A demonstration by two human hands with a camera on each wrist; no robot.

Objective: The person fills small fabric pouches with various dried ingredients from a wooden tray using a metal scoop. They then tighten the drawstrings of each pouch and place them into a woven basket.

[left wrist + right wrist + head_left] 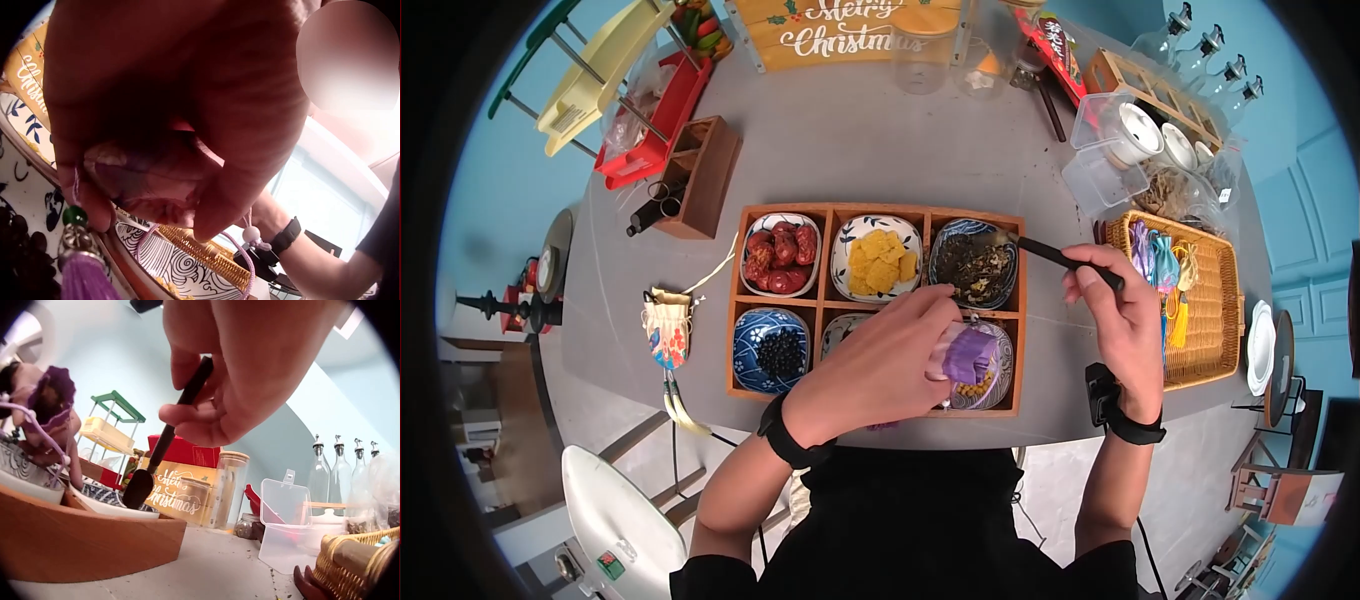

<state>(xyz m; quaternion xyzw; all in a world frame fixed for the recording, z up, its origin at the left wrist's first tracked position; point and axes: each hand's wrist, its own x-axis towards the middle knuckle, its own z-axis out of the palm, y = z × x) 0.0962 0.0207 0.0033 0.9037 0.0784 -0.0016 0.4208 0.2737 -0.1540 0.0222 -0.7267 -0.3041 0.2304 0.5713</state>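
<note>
In my left hand (pixel 875 355) I grip a small purple drawstring pouch (pixel 968 354) over the lower right bowl (pixel 1003 365), which has yellow bits in it. The pouch's ruffled mouth (pixel 53 400) gapes in the right wrist view. From it hang a lilac cord (pixel 247 275) and a purple tassel (pixel 87 278) with a green bead. My right hand (pixel 1122 315) holds a black spoon (pixel 1055 255) by its handle. The spoon's tip is at the upper right blue bowl of dark dried leaves (pixel 975 270). My left hand partly hides the lower middle bowl (pixel 836 328).
The wooden compartment tray (pixel 825 240) also bears bowls of red dates (pixel 780 257), yellow chunks (pixel 878 262) and black berries (pixel 780 355). A wicker basket (pixel 1208 340) with pouches stands right, a cream pouch (pixel 668 325) left. Clear plastic box (pixel 1100 175) and jars are farther back.
</note>
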